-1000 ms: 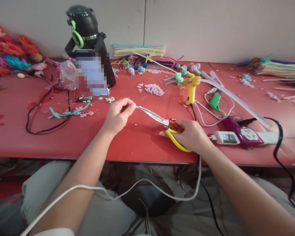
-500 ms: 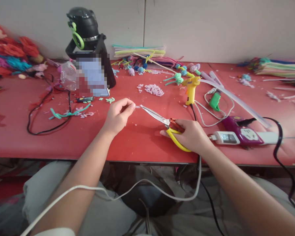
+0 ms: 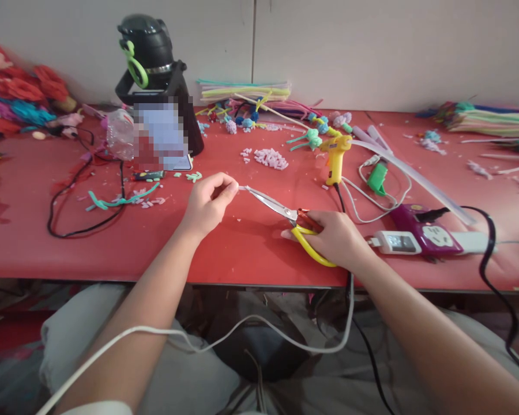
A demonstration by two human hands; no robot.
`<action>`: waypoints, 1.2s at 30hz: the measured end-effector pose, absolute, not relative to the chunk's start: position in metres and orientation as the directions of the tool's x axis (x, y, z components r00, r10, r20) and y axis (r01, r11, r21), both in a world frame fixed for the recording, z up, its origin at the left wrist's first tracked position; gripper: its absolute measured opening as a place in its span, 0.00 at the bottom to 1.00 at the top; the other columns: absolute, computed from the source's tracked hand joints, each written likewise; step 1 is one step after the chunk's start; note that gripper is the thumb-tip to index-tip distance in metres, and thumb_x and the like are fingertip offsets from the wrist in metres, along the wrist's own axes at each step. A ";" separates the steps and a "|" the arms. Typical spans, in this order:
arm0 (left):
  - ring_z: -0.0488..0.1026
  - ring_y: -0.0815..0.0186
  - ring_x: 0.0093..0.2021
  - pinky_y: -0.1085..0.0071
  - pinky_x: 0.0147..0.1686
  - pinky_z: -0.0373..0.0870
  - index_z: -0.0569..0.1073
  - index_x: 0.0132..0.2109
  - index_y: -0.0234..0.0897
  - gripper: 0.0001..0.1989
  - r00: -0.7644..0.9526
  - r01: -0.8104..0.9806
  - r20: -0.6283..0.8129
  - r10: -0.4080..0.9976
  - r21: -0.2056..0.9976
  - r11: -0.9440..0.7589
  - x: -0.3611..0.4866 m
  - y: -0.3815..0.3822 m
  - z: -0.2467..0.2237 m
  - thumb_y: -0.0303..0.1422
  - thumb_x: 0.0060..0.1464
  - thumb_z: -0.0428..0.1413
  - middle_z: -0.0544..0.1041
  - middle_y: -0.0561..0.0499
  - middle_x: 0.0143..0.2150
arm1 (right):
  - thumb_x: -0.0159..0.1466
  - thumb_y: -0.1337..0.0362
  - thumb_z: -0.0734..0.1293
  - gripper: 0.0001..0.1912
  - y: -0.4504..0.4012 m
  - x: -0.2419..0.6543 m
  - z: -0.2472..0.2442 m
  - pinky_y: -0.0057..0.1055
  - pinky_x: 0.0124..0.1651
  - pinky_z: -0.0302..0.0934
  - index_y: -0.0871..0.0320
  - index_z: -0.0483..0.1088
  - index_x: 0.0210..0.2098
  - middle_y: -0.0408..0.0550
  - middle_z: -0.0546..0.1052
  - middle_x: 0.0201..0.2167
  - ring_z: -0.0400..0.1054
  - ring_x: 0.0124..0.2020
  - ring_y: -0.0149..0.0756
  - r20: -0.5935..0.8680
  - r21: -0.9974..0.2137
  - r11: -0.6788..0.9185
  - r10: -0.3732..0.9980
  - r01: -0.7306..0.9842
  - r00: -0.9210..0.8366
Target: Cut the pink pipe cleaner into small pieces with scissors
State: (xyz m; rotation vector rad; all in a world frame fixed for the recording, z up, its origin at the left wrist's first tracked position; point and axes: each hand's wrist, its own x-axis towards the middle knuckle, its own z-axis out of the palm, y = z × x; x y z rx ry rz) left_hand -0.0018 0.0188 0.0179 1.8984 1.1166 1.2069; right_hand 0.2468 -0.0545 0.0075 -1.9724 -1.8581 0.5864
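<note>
My left hand point(image 3: 211, 202) pinches a short, thin pale pink piece point(image 3: 242, 187) that pokes out past the fingertips. My right hand point(image 3: 335, 233) is wrapped round the yellow and red handles of a pair of scissors point(image 3: 274, 206). The scissor tips point left and meet the end of the pale piece, the blades nearly closed. Beyond the hands, a pile of small pale pink cut pieces point(image 3: 271, 158) lies on the red table point(image 3: 242, 248).
A yellow glue gun point(image 3: 336, 158) stands behind my right hand. On the right are a purple power strip point(image 3: 441, 237) and cables. A black bottle point(image 3: 145, 46) with a phone point(image 3: 164, 129) before it stands left. Fuzzy stems point(image 3: 246, 90) lie along the wall.
Both hands hold nearly the same place. The scissor blades have closed slightly at the end of the pale piece.
</note>
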 end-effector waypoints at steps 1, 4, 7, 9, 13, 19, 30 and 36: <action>0.56 0.72 0.21 0.73 0.20 0.57 0.69 0.28 0.37 0.10 0.226 0.323 0.395 0.890 0.832 -0.451 -0.002 0.019 0.018 0.35 0.58 0.56 0.60 0.56 0.21 | 0.47 0.27 0.67 0.36 -0.054 0.247 0.007 0.28 0.25 0.44 0.55 0.57 0.19 0.39 0.56 0.17 0.50 0.23 0.30 -0.054 -0.530 -0.069 0.997 0.845 0.048; 0.57 0.72 0.20 0.72 0.21 0.57 0.70 0.29 0.37 0.10 0.228 0.319 0.395 0.890 0.833 -0.451 -0.002 0.019 0.017 0.35 0.58 0.56 0.61 0.56 0.21 | 0.47 0.27 0.66 0.36 -0.053 0.248 0.007 0.28 0.25 0.44 0.55 0.56 0.19 0.39 0.56 0.17 0.49 0.24 0.29 -0.053 -0.527 -0.071 0.997 0.847 0.051; 0.57 0.72 0.21 0.72 0.21 0.58 0.70 0.29 0.37 0.10 0.225 0.321 0.397 0.890 0.832 -0.452 -0.002 0.019 0.018 0.34 0.58 0.56 0.61 0.56 0.21 | 0.48 0.28 0.66 0.36 -0.055 0.248 0.007 0.28 0.24 0.43 0.55 0.54 0.19 0.38 0.55 0.17 0.48 0.23 0.29 -0.027 -0.528 -0.058 0.998 0.847 0.052; 0.57 0.71 0.21 0.72 0.21 0.57 0.70 0.29 0.37 0.10 0.218 0.321 0.397 0.891 0.834 -0.450 -0.001 0.019 0.018 0.34 0.58 0.56 0.62 0.56 0.21 | 0.48 0.29 0.67 0.36 -0.056 0.248 0.008 0.28 0.24 0.43 0.55 0.53 0.19 0.38 0.54 0.17 0.47 0.23 0.28 -0.014 -0.536 -0.049 0.999 0.843 0.049; 0.56 0.71 0.21 0.71 0.21 0.57 0.69 0.29 0.38 0.10 0.211 0.317 0.394 0.895 0.838 -0.444 -0.001 0.018 0.019 0.34 0.57 0.56 0.61 0.56 0.21 | 0.48 0.30 0.68 0.36 -0.058 0.247 0.009 0.28 0.24 0.43 0.55 0.53 0.19 0.38 0.55 0.17 0.48 0.23 0.28 -0.016 -0.547 -0.045 0.999 0.836 0.043; 0.57 0.71 0.21 0.71 0.21 0.56 0.69 0.27 0.37 0.11 0.194 0.310 0.379 0.905 0.851 -0.423 -0.002 0.018 0.018 0.34 0.57 0.56 0.62 0.56 0.20 | 0.48 0.30 0.68 0.35 -0.057 0.248 0.007 0.28 0.24 0.43 0.55 0.54 0.20 0.38 0.55 0.18 0.48 0.23 0.28 -0.027 -0.559 -0.057 0.998 0.827 0.051; 0.57 0.71 0.21 0.71 0.21 0.54 0.68 0.26 0.37 0.11 0.193 0.289 0.334 0.923 0.879 -0.379 -0.002 0.018 0.019 0.35 0.56 0.55 0.62 0.56 0.19 | 0.48 0.32 0.70 0.36 -0.057 0.249 0.006 0.28 0.24 0.42 0.55 0.50 0.20 0.37 0.53 0.18 0.45 0.24 0.28 -0.002 -0.555 -0.028 0.999 0.831 0.032; 0.57 0.71 0.21 0.71 0.22 0.55 0.69 0.26 0.37 0.11 0.196 0.295 0.335 0.922 0.876 -0.381 -0.002 0.018 0.018 0.35 0.55 0.55 0.61 0.56 0.20 | 0.48 0.30 0.68 0.36 -0.056 0.250 0.005 0.29 0.24 0.42 0.54 0.50 0.20 0.37 0.54 0.17 0.45 0.23 0.28 0.014 -0.546 -0.004 1.000 0.838 0.014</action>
